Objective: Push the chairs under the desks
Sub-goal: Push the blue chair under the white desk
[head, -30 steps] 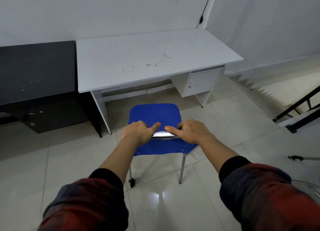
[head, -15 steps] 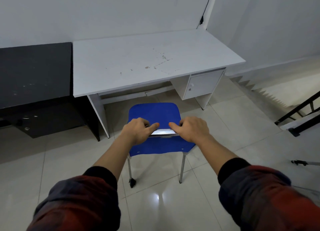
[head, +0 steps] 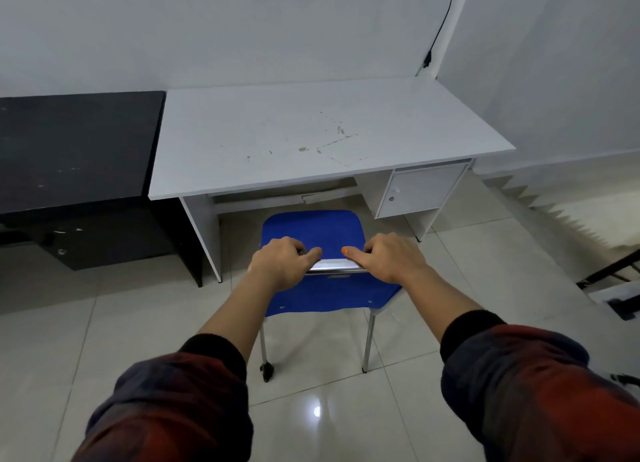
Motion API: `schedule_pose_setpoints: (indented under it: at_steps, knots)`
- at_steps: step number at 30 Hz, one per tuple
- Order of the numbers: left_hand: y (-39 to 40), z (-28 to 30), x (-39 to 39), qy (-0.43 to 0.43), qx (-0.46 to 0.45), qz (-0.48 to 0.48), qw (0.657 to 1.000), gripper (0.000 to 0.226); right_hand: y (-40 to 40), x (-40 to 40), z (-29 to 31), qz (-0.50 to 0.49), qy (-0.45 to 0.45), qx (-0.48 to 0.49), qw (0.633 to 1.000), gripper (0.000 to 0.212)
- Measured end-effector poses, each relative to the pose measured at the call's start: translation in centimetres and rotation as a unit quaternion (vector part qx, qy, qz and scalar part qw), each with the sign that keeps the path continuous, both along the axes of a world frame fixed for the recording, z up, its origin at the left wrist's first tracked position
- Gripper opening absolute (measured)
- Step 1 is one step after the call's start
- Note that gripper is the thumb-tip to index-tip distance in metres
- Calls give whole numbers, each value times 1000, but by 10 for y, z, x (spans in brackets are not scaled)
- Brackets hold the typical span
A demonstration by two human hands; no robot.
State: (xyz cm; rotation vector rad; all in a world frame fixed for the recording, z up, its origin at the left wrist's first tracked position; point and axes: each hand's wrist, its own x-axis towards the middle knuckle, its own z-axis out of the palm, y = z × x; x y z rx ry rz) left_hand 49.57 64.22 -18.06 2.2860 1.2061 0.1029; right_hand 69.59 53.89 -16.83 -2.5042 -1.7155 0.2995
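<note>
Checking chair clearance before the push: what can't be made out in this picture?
Head view:
- Blue chair: front legs hidden by its own seat.
- Fingertips of left hand and right hand curl out of sight over the metal bar.
- White desk: kneehole depth shadowed.
- Black desk: cut off left.

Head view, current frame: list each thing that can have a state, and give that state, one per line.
blue chair: upright on the floor, front of its seat at the white desk's edge, not yet pushed under.
left hand: grips the chair's metal top rail.
right hand: grips the same rail.
white desk: top bare but stained.
cabinet door: closed.
black desk: no chair visible at it.
</note>
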Motion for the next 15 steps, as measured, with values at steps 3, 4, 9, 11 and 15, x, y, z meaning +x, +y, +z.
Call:
schedule_pose_setpoints:
  at_steps: [3,4,9,11,15]
  knots:
    - [-1,-1,15,2,-1,19,1000,43,6,17,1,10,-1,-8,1000,72]
    - [-1,-1,22,1,0,25,1000,43,8,25,2,17,2,-7,1000,71]
    - [-2,1,44,10,-2,67,998,45,17,50,2,40,25,-12,999,69]
    - [-5,4,44,21,5,85,996,48,18,51,2,40,22,-17,999,70]
    - [-15,9,48,82,16,108,991,54,16,54,0,59,27,-28,998,74]
